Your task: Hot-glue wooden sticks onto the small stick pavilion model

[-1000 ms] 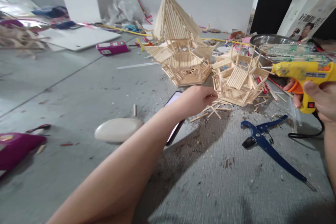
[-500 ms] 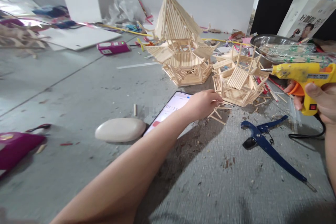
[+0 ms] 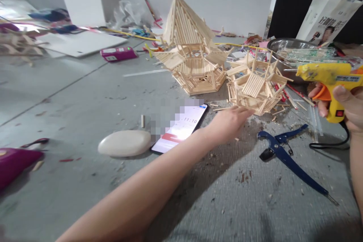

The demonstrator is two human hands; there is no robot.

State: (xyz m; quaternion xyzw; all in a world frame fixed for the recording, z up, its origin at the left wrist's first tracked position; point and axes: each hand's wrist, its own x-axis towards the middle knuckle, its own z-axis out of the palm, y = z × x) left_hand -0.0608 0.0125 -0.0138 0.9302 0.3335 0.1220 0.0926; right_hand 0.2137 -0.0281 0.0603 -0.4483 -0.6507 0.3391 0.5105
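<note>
My right hand [image 3: 350, 102] is wrapped around the handle of a yellow hot glue gun [image 3: 326, 73]. A finger rests at its orange trigger, and the nozzle points left toward a small pavilion of wooden sticks [image 3: 255, 85]. At that pavilion's front lower edge is my left hand [image 3: 231, 121], back turned up and fingers drawn together. Its fingertips are partly hidden, so what they hold cannot be made out. Behind and to the left stands a taller stick pavilion [image 3: 193, 64] with a pointed roof. Small loose sticks [image 3: 222, 109] lie beside the left hand.
A lit phone [image 3: 184, 121] and an oval whitish case [image 3: 124, 143] lie left of my forearm. Blue cutters [image 3: 295, 166] lie at front right, near the gun's black cord [image 3: 330, 146]. A metal bowl [image 3: 276, 45] and a white bag [image 3: 326, 15] stand behind.
My left hand has shifted slightly right along the small pavilion's front edge, uncovering more of the phone. The view has moved a little; the glue gun stays in my right hand.
</note>
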